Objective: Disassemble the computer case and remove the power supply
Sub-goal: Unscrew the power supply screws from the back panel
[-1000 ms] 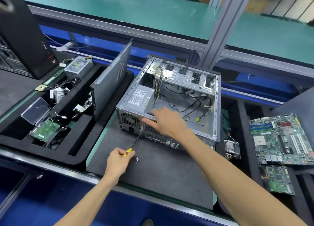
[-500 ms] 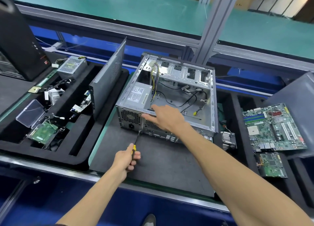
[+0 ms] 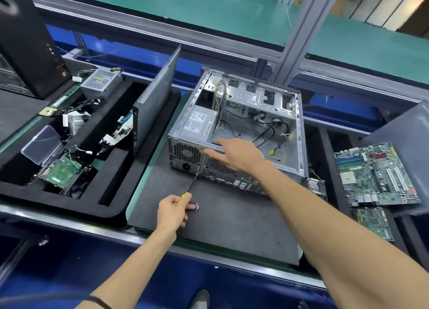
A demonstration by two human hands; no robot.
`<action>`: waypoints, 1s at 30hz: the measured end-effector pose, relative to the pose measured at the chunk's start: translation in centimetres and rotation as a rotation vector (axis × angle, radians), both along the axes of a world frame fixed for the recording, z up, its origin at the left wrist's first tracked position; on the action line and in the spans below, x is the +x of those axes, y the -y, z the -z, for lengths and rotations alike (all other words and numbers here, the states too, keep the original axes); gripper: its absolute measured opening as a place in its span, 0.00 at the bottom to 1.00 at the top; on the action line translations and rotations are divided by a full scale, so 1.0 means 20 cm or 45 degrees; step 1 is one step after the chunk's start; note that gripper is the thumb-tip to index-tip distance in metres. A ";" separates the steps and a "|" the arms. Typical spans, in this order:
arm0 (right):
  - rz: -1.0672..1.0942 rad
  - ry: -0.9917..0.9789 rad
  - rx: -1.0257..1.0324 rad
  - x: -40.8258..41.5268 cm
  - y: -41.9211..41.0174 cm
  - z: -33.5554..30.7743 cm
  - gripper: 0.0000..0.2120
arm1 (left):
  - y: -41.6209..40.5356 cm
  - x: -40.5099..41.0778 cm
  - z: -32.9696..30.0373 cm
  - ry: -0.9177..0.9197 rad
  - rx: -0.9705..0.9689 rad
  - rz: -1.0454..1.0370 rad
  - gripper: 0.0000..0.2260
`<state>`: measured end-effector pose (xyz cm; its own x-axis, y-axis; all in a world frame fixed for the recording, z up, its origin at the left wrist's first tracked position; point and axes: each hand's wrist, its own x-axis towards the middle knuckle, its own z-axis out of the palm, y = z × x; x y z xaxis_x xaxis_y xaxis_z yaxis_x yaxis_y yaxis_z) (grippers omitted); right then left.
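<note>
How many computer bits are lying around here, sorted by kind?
Computer cases: 2, the open case and the black tower
Power supplies: 2, power supply in the open case, loose power supply on the left
Large green boards on the right: 2, motherboard, smaller board
Screwdrivers: 1, screwdriver
Total: 7

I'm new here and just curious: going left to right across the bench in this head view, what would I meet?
Black tower → spare power supply → leaning side panel → open computer case → large green motherboard.
</note>
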<state>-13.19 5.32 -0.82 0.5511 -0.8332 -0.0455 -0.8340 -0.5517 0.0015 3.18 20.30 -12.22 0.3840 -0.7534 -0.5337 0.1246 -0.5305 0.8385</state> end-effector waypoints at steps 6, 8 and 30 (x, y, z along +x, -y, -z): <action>-0.003 0.003 -0.023 0.00 0.00 0.00 0.32 | 0.00 0.00 0.00 -0.208 0.151 0.072 0.19; 0.004 0.014 -0.021 0.00 0.00 0.00 0.31 | 0.02 0.00 -0.01 -0.192 0.157 0.105 0.20; 0.002 0.070 0.017 0.01 -0.03 -0.02 0.24 | 0.03 0.08 -0.03 0.292 0.115 0.251 0.16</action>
